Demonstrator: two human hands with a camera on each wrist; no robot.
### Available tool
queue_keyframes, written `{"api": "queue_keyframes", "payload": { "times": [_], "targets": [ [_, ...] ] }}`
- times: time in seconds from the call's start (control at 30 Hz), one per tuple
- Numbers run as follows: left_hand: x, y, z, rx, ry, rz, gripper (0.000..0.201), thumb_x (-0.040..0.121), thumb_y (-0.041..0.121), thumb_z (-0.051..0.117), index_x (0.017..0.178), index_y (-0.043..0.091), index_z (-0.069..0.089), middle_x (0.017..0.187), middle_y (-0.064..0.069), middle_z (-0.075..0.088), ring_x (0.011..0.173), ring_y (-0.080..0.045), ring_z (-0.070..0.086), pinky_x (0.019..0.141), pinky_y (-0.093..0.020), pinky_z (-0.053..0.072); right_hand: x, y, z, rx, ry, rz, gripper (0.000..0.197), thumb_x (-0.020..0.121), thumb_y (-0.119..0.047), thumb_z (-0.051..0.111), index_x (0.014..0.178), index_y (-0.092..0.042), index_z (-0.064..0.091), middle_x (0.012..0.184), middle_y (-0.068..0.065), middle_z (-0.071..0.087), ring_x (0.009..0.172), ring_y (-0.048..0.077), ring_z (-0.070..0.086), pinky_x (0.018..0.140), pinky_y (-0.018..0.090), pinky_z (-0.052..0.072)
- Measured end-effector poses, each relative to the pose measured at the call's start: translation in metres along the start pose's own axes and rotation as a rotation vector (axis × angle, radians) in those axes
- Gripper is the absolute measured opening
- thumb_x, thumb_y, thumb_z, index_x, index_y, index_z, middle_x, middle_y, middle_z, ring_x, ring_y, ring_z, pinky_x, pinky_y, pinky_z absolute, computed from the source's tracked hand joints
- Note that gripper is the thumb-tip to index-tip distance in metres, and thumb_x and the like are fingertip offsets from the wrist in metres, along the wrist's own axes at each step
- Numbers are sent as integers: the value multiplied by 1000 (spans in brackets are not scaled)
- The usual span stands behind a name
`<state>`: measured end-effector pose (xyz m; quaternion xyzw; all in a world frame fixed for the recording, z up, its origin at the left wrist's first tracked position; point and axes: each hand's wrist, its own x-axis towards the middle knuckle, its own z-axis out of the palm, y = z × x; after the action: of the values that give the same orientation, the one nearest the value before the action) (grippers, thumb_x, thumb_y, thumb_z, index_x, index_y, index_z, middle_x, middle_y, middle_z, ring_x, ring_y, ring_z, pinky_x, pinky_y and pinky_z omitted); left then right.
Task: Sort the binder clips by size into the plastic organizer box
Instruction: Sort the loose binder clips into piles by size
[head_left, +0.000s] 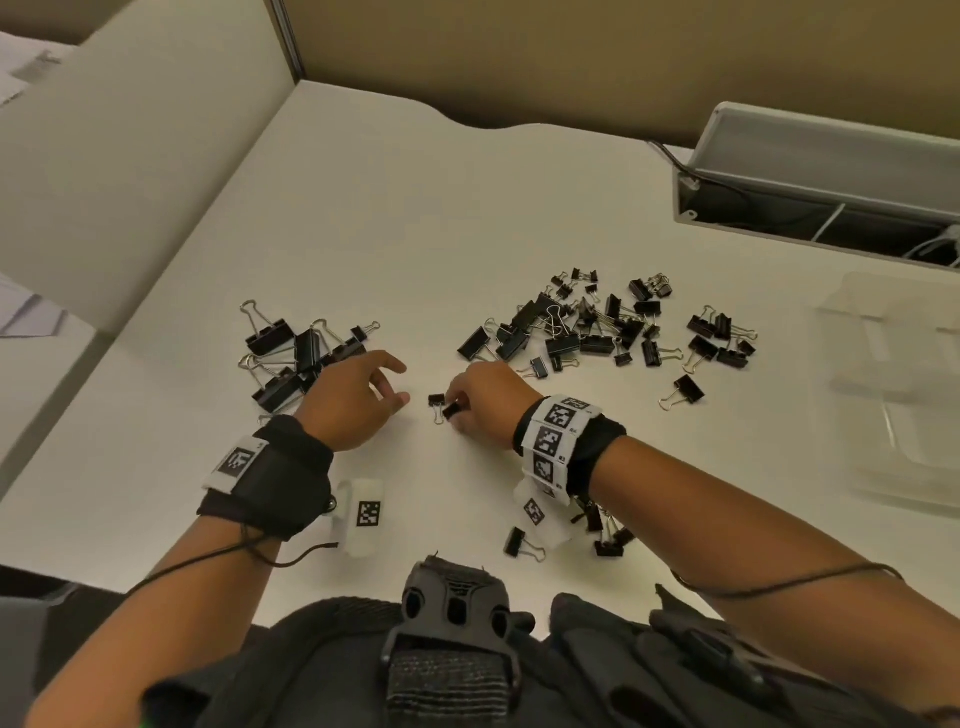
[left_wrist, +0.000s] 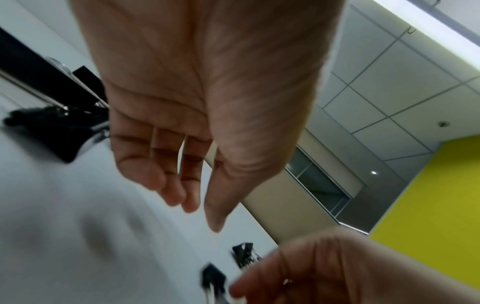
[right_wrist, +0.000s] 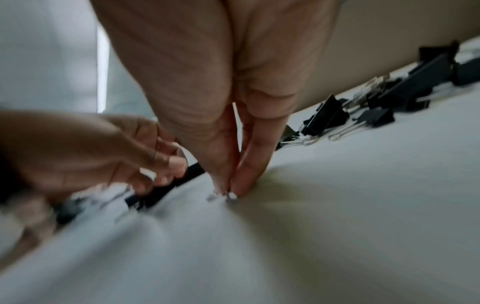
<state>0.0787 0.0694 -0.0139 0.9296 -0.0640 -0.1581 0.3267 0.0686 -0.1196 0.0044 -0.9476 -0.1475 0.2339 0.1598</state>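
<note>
Black binder clips lie scattered on the white table (head_left: 415, 234). My right hand (head_left: 458, 414) pinches a small binder clip (head_left: 451, 410) against the table; a second small clip (head_left: 436, 400) lies just left of it. In the right wrist view, thumb and finger of my right hand (right_wrist: 230, 191) press together at the table top. My left hand (head_left: 397, 382) hovers beside a pile of large clips (head_left: 291, 358), fingers relaxed and holding nothing, as the left wrist view of that left hand (left_wrist: 200, 211) confirms. The clear plastic organizer box (head_left: 904, 415) sits at the far right.
A mixed heap of clips (head_left: 571, 327) lies behind my right hand, a smaller group (head_left: 722, 338) and a lone clip (head_left: 685, 389) further right. A few clips (head_left: 608, 540) lie near my body. A grey cable tray (head_left: 831, 182) stands at the back right; a partition (head_left: 130, 156) bounds the left.
</note>
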Motion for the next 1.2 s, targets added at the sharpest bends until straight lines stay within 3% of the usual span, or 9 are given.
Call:
{"api": "queue_keyframes", "payload": {
  "times": [0.17, 0.3, 0.47, 0.63, 0.73, 0.83, 0.97, 1.1, 1.2],
  "targets": [
    [-1, 6, 9, 66, -55, 134, 29, 88, 31, 64, 116, 25, 59, 90, 8, 63, 68, -3, 52, 71, -25, 43, -14, 39, -15, 156, 227, 207, 32, 94, -12, 50, 123, -13, 63, 124, 8, 61, 116, 25, 56, 98, 31, 45],
    [1, 25, 20, 86, -113, 177, 33, 88, 37, 64, 119, 28, 56, 92, 6, 62, 70, -3, 49, 64, -18, 35, -22, 74, -16, -102, 138, 282, 33, 96, -10, 44, 125, -11, 59, 114, 14, 55, 101, 29, 57, 83, 33, 50],
    [8, 59, 39, 159, -195, 238, 47, 92, 35, 57, 138, 28, 45, 96, 7, 58, 96, -14, 56, 85, -25, 41, -41, 82, -7, -103, 33, 202, 30, 99, -18, 44, 122, -13, 63, 112, 9, 57, 98, 24, 58, 83, 29, 48],
    [20, 90, 72, 267, -315, 263, 56, 93, 36, 56, 144, 24, 36, 123, -4, 55, 99, -16, 51, 92, -28, 41, -68, 105, -3, 16, 102, 221, 32, 95, -15, 47, 123, -15, 64, 116, 9, 61, 106, 26, 58, 93, 34, 48],
    [22, 98, 89, 308, -338, 221, 51, 92, 33, 57, 139, 23, 42, 121, -6, 55, 107, -22, 53, 91, -30, 42, -72, 120, -14, 103, 220, 295, 36, 94, -10, 49, 128, -15, 59, 119, 8, 59, 108, 23, 57, 95, 32, 47],
    [20, 100, 89, 238, -323, 192, 37, 92, 27, 57, 128, 20, 51, 111, -4, 58, 97, -18, 53, 85, -27, 42, -76, 142, -25, 161, 337, 378, 34, 93, -8, 52, 125, -16, 62, 116, 7, 62, 104, 22, 58, 91, 27, 46],
    [9, 92, 74, 163, -230, 141, 21, 90, 26, 61, 109, 19, 58, 97, 1, 62, 83, -14, 57, 66, -20, 39, -81, 170, -30, 132, 276, 444, 39, 91, -10, 54, 130, -15, 57, 122, 11, 59, 112, 27, 56, 95, 32, 45],
    [-8, 77, 55, 148, -283, 25, 39, 73, 50, 74, 97, 24, 60, 90, 5, 62, 81, -13, 58, 64, -22, 41, -80, 178, -25, 118, 196, 424, 49, 91, -10, 54, 138, -18, 49, 121, 12, 54, 111, 27, 55, 92, 32, 44],
    [-20, 70, 49, 138, -387, -73, 53, 57, 57, 80, 99, 30, 62, 93, 7, 61, 81, -12, 57, 68, -26, 47, -79, 173, -20, 108, 185, 360, 43, 92, -6, 49, 133, -18, 55, 119, 12, 57, 107, 27, 57, 91, 32, 47]
  ]
}}
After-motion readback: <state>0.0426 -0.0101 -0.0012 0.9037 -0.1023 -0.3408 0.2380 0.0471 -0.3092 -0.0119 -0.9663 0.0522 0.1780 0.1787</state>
